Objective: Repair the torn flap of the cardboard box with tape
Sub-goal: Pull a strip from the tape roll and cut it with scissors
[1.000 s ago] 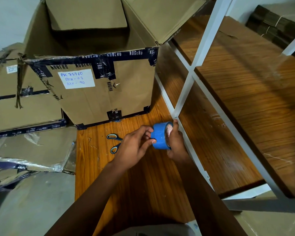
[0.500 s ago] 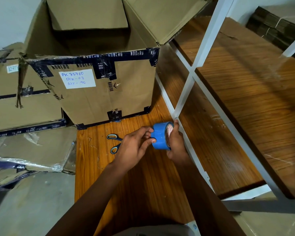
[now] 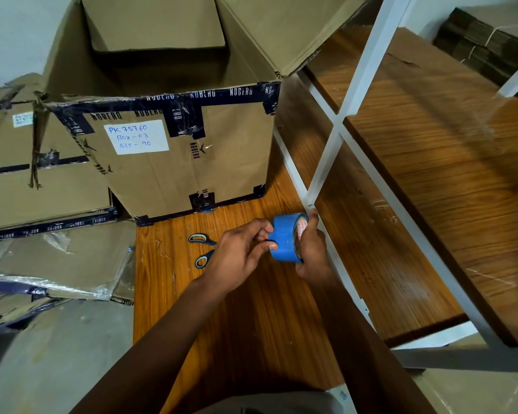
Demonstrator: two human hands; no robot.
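Currently we see the blue tape roll [image 3: 284,241] held over the wooden table [image 3: 251,309], just in front of the open cardboard box [image 3: 186,156]; right hand [image 3: 311,249] wraps the roll from its far side, printed core facing it; left hand [image 3: 240,252] pinches at the roll's outer face with thumb and fingertips; box is brown, edges bound in dark printed tape, white handwritten label [image 3: 136,137] on its front, top flaps up; scissors [image 3: 202,249] lie between box and left hand.
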